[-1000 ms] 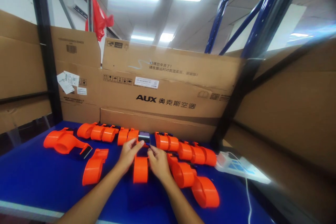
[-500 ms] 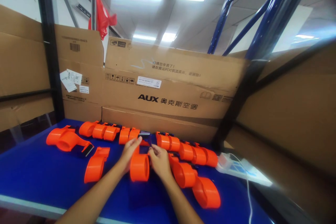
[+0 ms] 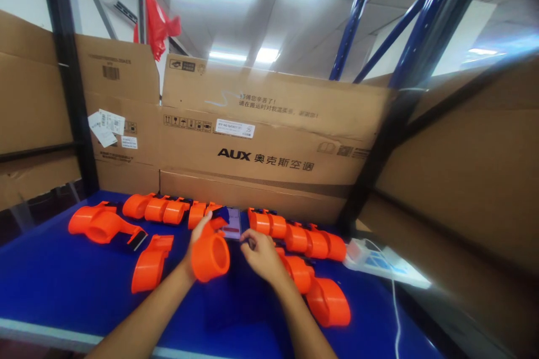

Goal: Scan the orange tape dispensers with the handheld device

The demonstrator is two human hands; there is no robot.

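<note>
My left hand (image 3: 197, 241) is wrapped round an orange tape dispenser (image 3: 210, 258), raised over the blue tabletop. Its round hub faces me, and a dark blue piece (image 3: 220, 214) shows at its upper end. To the right, apart from the dispenser, is my right hand (image 3: 259, 252), its fingers curled and thumb and forefinger close together. Whatever they may hold is too small to make out. Behind both hands lies a phone-like flat screen (image 3: 232, 223). A separate orange dispenser part (image 3: 149, 263) rests left of my left forearm.
Several orange dispensers (image 3: 155, 209) line the back left of the blue table (image 3: 54, 286), with more (image 3: 297, 236) at the back right. Another orange piece (image 3: 328, 302) lies nearer on the right. A power strip (image 3: 391, 266) with a white cable sits at the right edge. Cardboard (image 3: 269, 179) walls the back.
My left hand has tilted the dispenser and drawn it slightly left. My right hand has come away from it, and the flat screen behind shows more. The view has shifted slightly.
</note>
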